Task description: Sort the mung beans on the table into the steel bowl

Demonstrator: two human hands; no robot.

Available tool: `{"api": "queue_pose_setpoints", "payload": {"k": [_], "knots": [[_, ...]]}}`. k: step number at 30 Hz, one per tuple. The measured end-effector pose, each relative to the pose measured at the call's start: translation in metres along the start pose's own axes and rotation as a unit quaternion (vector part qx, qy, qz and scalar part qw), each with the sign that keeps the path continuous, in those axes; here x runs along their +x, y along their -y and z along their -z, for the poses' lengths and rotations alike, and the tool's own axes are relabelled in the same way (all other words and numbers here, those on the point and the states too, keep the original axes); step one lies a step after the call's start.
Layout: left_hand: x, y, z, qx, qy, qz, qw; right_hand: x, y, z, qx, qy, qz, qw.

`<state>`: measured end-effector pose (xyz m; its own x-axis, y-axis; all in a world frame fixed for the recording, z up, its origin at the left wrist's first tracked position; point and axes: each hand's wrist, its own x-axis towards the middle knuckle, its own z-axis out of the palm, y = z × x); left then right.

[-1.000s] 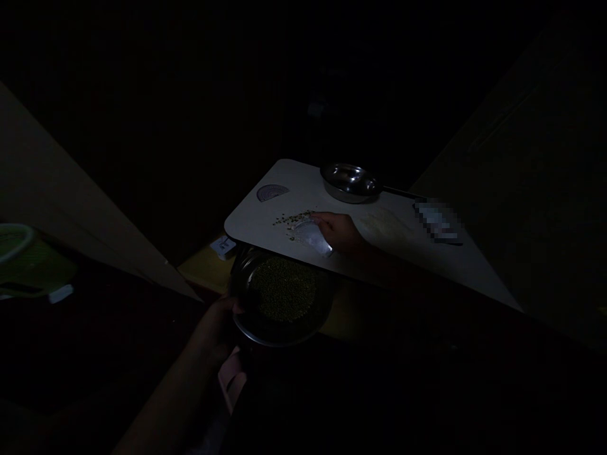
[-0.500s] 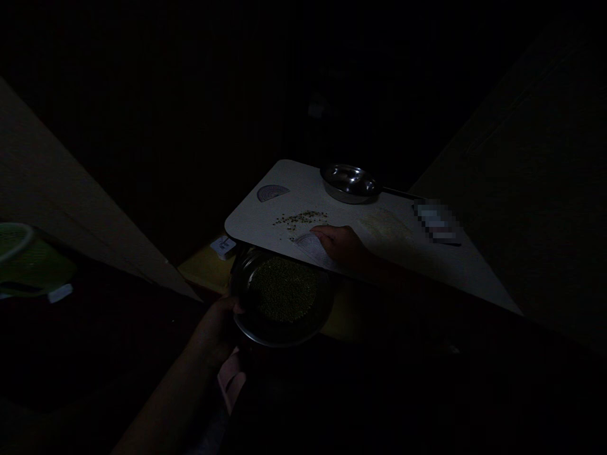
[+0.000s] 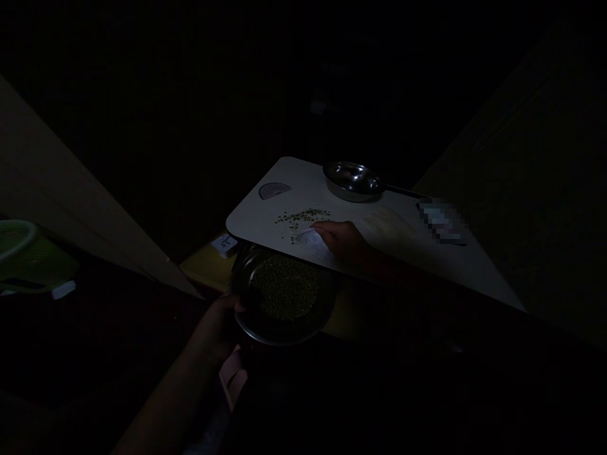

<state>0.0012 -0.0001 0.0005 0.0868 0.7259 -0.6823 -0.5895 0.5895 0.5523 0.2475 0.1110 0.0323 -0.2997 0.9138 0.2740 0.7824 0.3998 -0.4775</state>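
My left hand (image 3: 215, 328) grips the rim of a steel bowl (image 3: 284, 333) holding a heap of green mung beans (image 3: 284, 287), just below the front edge of a pale board (image 3: 403, 259). My right hand (image 3: 342, 242) lies on the board, its fingers pressing a pale, thin sheet (image 3: 309, 240). Scattered beans (image 3: 301, 217) lie just beyond the fingertips. The sheet's exact material is too dark to tell.
A steel pan with a dark handle (image 3: 353, 180) and a half-round slice (image 3: 275, 190) sit on the far part of the board. A pixelated object (image 3: 441, 221) lies at its right. A green basket (image 3: 23, 253) sits at far left, and a white socket (image 3: 224, 244) lies below the board.
My right hand has shifted slightly toward the board's front edge, and the sheet now lies flatter beneath it. The scattered beans look more spread out. My left hand and the bowl have barely moved.
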Motion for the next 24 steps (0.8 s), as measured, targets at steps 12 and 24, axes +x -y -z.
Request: {"api": "queue_pose_setpoints", "payload": {"k": [12, 24], "knots": [[0.004, 0.001, 0.005, 0.039, 0.019, -0.022, 0.999, -0.009, 0.008, 0.007, 0.027, 0.016, -0.004, 1.000], [-0.004, -0.001, -0.008, 0.041, -0.029, -0.028, 0.998, -0.009, 0.009, 0.005, 0.031, 0.005, -0.002, 1.000]]}}
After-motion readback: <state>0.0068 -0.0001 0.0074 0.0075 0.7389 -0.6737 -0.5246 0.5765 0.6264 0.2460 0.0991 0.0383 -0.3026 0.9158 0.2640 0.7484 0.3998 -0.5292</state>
